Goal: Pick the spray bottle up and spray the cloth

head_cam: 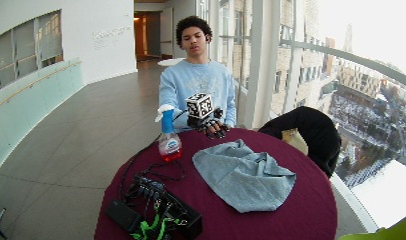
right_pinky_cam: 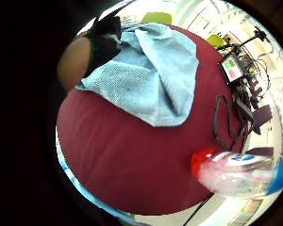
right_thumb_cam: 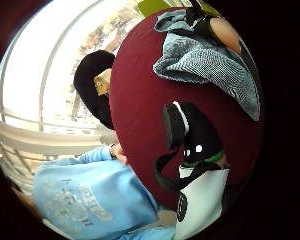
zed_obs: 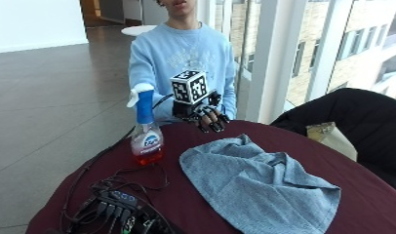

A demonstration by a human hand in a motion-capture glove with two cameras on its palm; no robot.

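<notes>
A spray bottle [zed_obs: 146, 131] with a blue neck, white trigger and red liquid stands upright on the dark red round table [zed_obs: 185, 195], near its edge by the person. My gloved right hand [zed_obs: 207, 117] hovers above the table's rim, just right of the bottle and apart from it, fingers hanging loosely and holding nothing. A grey-blue cloth [zed_obs: 263, 183] lies crumpled across the middle of the table, in front of my hand. In the little finger side palm view the bottle [right_pinky_cam: 240, 172] lies near the palm and the cloth [right_pinky_cam: 151, 75] is spread beyond.
A black power strip and tangled cables [zed_obs: 117, 202] lie on the table beside the bottle. A chair draped with a black coat [zed_obs: 354, 122] stands at the table's side. Tall windows run behind the person.
</notes>
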